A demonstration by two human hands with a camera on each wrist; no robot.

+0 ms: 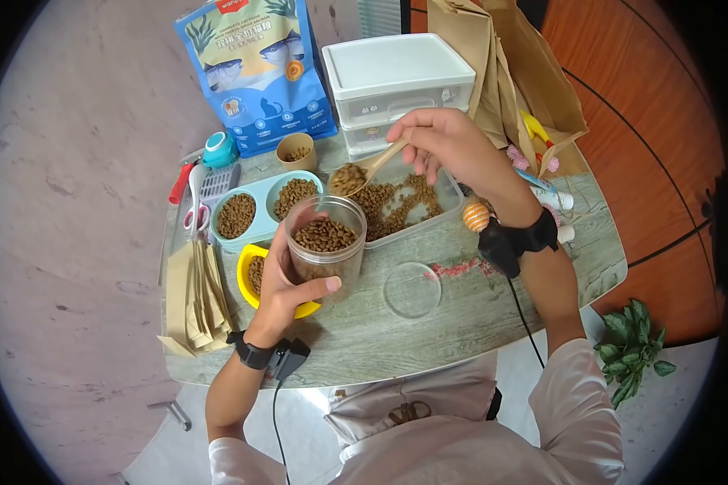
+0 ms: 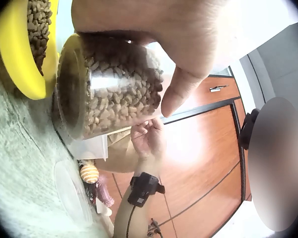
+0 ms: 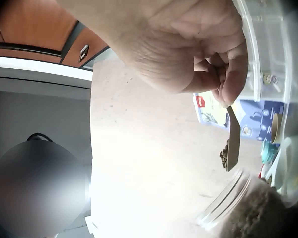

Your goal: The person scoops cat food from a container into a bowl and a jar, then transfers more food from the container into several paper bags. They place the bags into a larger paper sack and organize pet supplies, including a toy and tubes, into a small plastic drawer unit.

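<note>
My left hand (image 1: 281, 293) grips a clear round jar (image 1: 325, 263) partly filled with brown kibble; in the left wrist view the thumb lies along the jar (image 2: 109, 89). My right hand (image 1: 449, 144) pinches the handle of a wooden spoon (image 1: 372, 165) heaped with kibble, just above and beyond the jar's open mouth. The right wrist view shows the spoon (image 3: 233, 141) near the jar's rim (image 3: 223, 201), apart from it. Behind the jar, a clear rectangular container (image 1: 453, 202) holds loose kibble.
A two-bowl blue feeder (image 1: 261, 212) and a yellow bowl (image 1: 247, 287), both with kibble, are left of the jar. Paper bags (image 1: 194, 303) lie at left; a round clear lid (image 1: 412, 290) lies right. Behind stand a paper cup (image 1: 297, 153), food bag (image 1: 259, 89) and white drawers (image 1: 400, 81).
</note>
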